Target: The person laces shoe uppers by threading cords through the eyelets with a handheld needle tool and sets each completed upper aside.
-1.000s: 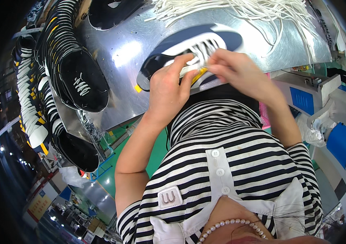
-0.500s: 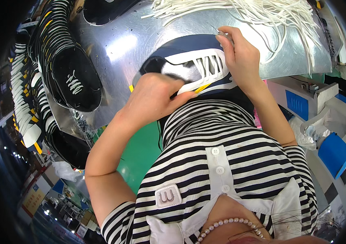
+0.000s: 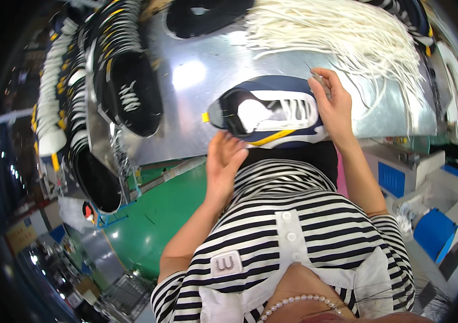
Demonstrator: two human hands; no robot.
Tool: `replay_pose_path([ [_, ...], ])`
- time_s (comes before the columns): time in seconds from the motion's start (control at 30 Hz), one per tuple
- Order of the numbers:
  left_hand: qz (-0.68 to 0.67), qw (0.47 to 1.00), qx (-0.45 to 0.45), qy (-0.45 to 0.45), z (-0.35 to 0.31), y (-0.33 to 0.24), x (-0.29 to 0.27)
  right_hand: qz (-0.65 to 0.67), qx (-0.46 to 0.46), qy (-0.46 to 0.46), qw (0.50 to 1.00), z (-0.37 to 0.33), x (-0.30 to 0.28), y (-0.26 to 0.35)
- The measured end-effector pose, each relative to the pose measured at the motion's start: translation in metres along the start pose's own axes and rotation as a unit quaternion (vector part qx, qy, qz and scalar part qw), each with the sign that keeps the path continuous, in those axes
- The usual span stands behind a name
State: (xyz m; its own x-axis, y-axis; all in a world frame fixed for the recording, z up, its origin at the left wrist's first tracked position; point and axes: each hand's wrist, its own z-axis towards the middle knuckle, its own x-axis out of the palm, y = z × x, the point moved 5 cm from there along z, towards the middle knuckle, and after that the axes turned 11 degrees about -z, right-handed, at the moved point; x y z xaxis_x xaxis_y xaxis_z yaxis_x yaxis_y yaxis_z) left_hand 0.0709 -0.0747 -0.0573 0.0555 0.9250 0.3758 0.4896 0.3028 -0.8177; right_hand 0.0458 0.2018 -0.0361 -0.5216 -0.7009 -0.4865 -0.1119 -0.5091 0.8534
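Note:
A navy shoe upper [image 3: 285, 84] with white lace panel and a yellow stripe lies at the table's near edge, its grey heel to the left. White lace crosses the eyelets in several rows. My left hand [image 3: 224, 161] is beside the heel opening on the near side, fingers loosely apart and slightly blurred, with nothing in them. At the toe end, my right hand [image 3: 336, 107] grips a small awl-like tool [image 3: 319, 81], its thin metal tip pointing up and left. Whether the right palm touches the shoe I cannot tell.
White laces [image 3: 325, 32] lie heaped at the table's far side. Another dark upper [image 3: 207, 16] rests at the back. Stacked black uppers [image 3: 132, 97] line the left. The metal table [image 3: 186, 107] ends just before me. A grey-and-blue machine [image 3: 395, 177] stands right.
My left hand has come off the shoe, moving toward me and uncovering the heel opening. My right hand keeps the tool near the toe. The whole view has shifted.

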Motion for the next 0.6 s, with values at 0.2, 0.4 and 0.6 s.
replay_pose_path([
  [0.2, -0.297, 0.934, 0.023, 0.197, 0.003, -0.067, 0.06, 0.144, 0.026, 0.19, 0.971, 0.012, 0.026, 0.028],
  [0.4, 0.29, 0.859, 0.42, -0.024, -0.005, -0.16, 0.053, -0.191, -0.149, 0.066, 0.968, 0.052, 0.024, 0.031],
  [0.6, 0.581, 0.597, 0.407, -0.374, 0.162, -0.214, -0.103, -0.277, -0.315, 0.089, 0.903, 0.069, 0.058, 0.021],
])
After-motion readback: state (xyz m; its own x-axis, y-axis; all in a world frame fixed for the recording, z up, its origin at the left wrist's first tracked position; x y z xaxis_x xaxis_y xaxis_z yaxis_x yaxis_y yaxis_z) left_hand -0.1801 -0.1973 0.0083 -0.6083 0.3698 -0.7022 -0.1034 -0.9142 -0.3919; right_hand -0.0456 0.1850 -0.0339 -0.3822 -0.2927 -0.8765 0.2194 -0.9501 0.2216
